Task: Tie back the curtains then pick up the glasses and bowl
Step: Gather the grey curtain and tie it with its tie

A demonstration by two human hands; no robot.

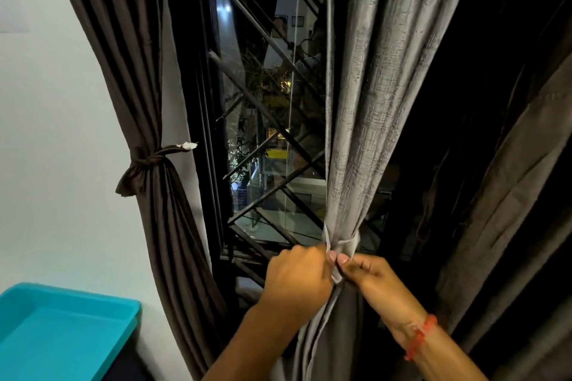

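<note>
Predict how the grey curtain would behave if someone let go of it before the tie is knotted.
The grey curtain hangs in soft folds, so it is probably floppy and would spread again. Its thin tie, pinched by both hands, looks limp and likely to slip loose.

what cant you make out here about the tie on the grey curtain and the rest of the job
- Knot of the grey tie, head view: both hands' grip covers it, so whether it is finished is unclear.
- Glasses and bowl: not in view.
- Teal tray: cut off by left and bottom edges.
- Right dark curtain: too dark for detail.
</note>
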